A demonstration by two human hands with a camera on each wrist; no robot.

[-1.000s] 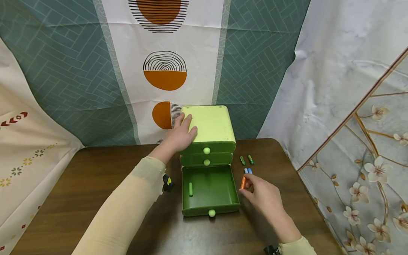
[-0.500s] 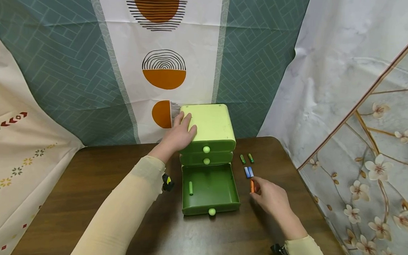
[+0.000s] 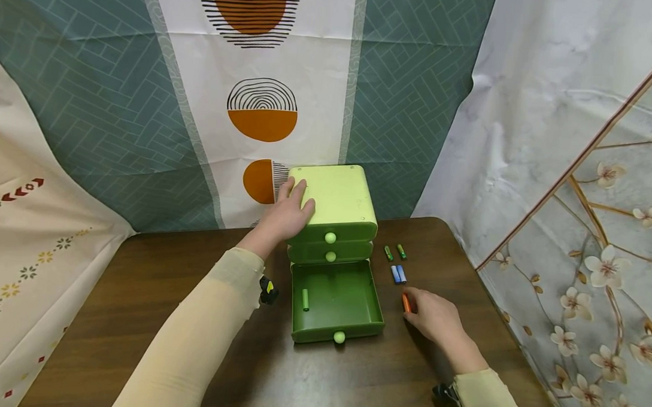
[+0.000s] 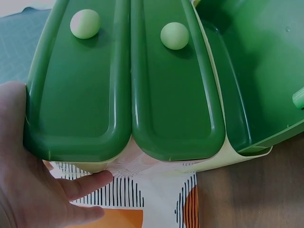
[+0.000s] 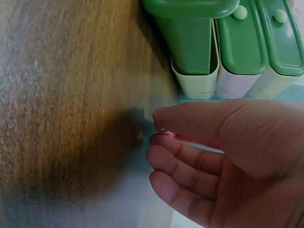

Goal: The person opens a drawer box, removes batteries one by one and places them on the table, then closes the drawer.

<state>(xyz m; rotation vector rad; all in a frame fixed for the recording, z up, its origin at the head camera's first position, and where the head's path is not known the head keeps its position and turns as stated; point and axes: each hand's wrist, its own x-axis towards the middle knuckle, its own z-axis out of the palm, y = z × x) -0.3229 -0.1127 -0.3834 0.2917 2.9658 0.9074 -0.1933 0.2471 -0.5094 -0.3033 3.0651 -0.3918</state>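
My right hand (image 3: 435, 315) pinches an orange battery (image 3: 406, 303) between thumb and fingers, low over the table right of the drawer unit. In the right wrist view, the thumb and fingers partly cover the orange battery (image 5: 199, 141). My left hand (image 3: 286, 215) rests with fingers spread on the top left edge of the small drawer unit (image 3: 339, 192), which has a pale yellow-green body. Its bottom drawer (image 3: 348, 335) is pulled out, and a green battery (image 3: 305, 300) lies inside at the left. The upper two drawers are closed.
Two blue-and-white batteries (image 3: 398, 274) lie side by side just beyond my right hand. Farther back are two smaller green batteries (image 3: 388, 253), slightly apart. The wooden table (image 3: 161, 293) meets patterned cloth hangings (image 3: 415, 111) at the back and sides.
My right hand has moved right, away from the open drawer, and slightly lower with the orange battery, uncovering the blue-and-white batteries. The left hand stays on the drawer unit.
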